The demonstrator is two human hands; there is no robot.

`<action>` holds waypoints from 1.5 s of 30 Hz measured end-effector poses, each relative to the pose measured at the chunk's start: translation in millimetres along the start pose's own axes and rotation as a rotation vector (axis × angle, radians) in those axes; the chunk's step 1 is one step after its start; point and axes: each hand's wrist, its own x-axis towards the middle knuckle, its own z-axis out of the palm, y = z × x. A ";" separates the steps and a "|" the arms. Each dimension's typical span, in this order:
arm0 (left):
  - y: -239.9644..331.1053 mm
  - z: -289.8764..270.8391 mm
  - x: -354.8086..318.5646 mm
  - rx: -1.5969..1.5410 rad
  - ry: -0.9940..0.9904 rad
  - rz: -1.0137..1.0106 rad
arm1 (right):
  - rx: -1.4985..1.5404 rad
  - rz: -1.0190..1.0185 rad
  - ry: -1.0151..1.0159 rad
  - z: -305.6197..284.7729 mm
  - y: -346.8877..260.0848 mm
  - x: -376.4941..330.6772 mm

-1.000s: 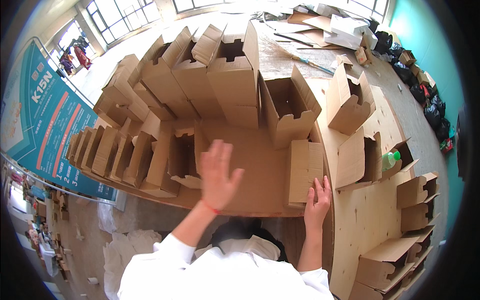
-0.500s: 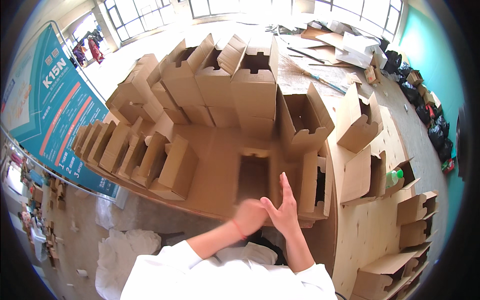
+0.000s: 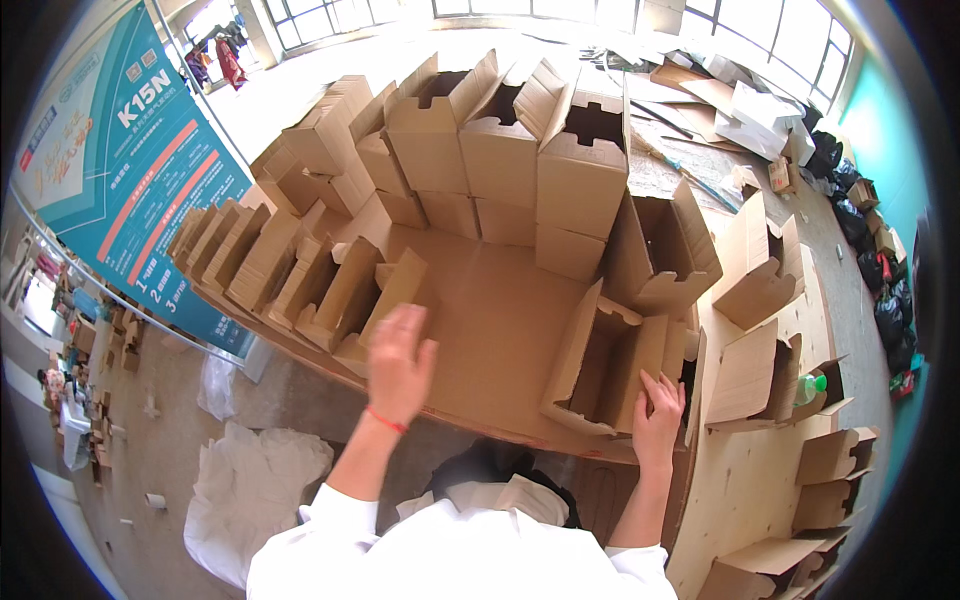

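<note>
My left hand (image 3: 400, 365), slightly smeared by motion, has its fingers apart and holds nothing. It is in front of the nearest cardboard box (image 3: 405, 295) in the left row; I cannot tell whether they touch. At the right of the table, my right hand (image 3: 658, 415) has bent fingers on the right wall of an open-topped cardboard box (image 3: 575, 365), thumb toward its inside. That box stands beside another narrow box (image 3: 690, 375), partly hidden by the hand and wall.
Tall open boxes (image 3: 500, 160) stand stacked along the far side of the brown tabletop (image 3: 480, 330). More boxes (image 3: 750, 375) and a green-capped bottle (image 3: 812, 385) are on a plywood surface at right. A teal banner (image 3: 150, 190) stands at left, above white sacking (image 3: 255, 495).
My hands have parted from close together: the left went left toward the row, the right went to the box at right. That box now sits nearer its right neighbour. The view has shifted.
</note>
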 end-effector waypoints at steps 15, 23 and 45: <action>-162.0 39.3 23.8 -0.247 -0.734 -0.345 | 0.056 0.022 0.032 16.3 6.7 -8.3; -205.9 94.7 60.4 0.172 -1.124 -0.195 | 0.072 0.018 0.058 16.4 4.8 -9.5; -182.5 7.6 90.5 0.231 -1.013 -0.192 | 0.080 0.005 0.137 18.5 8.3 -12.7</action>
